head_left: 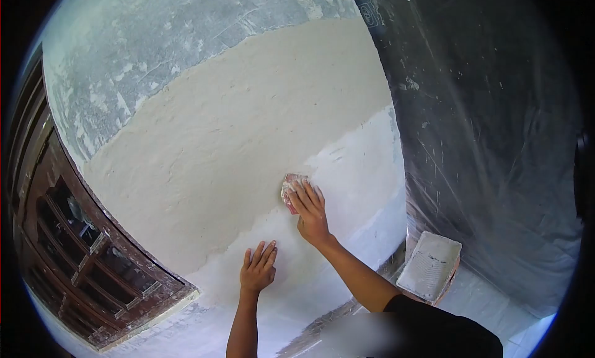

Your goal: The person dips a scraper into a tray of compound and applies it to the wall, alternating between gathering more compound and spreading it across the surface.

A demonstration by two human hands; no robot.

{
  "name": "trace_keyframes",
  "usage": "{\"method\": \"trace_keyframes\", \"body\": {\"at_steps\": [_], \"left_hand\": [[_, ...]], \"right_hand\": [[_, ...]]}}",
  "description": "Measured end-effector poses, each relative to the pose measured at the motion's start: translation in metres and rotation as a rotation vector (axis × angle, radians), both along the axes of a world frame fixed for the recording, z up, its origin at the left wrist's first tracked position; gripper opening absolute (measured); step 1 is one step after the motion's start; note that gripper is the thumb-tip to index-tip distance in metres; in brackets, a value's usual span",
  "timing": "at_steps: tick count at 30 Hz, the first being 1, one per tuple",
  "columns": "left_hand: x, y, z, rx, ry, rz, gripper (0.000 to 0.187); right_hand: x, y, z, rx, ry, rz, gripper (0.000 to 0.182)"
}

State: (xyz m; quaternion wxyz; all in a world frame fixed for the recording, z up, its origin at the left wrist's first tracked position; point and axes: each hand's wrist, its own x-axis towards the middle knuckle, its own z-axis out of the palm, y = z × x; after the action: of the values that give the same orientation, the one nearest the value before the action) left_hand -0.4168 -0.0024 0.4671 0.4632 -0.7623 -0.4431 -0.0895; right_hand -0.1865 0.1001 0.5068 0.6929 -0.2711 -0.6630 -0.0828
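Both my hands stand apart: the right hand (311,210) holds with bent fingers a reddish pad (287,189) smeared with white, and the left hand (257,271), nearer to the window (87,252), is spread and holds nothing, its fingers seeming to rest on the wall (248,147). From the left hand, the pad lies higher and farther from the window, near the border of the beige coat (260,91) and the white part (365,147), its long axis seemingly up and down, though fingers cover much. Still farther from the window lies the tray (427,268).
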Motion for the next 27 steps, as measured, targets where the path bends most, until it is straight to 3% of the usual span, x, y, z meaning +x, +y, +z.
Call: {"method": "trace_keyframes", "body": {"at_steps": [8,14,18,23,27], "left_hand": [[-0.017,-0.021,0.013,-0.137,-0.029,-0.089,0.053],[-0.030,-0.033,0.018,-0.166,-0.033,-0.112,0.052],[-0.043,-0.034,0.012,-0.135,-0.008,-0.142,0.051],[-0.050,-0.028,0.001,-0.127,0.003,-0.135,0.050],[-0.045,-0.032,0.008,-0.096,0.026,-0.142,0.050]], "right_hand": [[-0.054,-0.055,-0.078,-0.107,0.006,0.079,0.059],[-0.043,-0.026,0.015,-0.093,0.260,-0.084,0.060],[-0.077,-0.030,-0.005,-0.121,0.188,-0.038,0.063],[-0.110,-0.089,-0.057,-0.089,0.039,0.102,0.050],[-0.091,-0.065,-0.025,-0.039,0.149,-0.041,0.054]]}}
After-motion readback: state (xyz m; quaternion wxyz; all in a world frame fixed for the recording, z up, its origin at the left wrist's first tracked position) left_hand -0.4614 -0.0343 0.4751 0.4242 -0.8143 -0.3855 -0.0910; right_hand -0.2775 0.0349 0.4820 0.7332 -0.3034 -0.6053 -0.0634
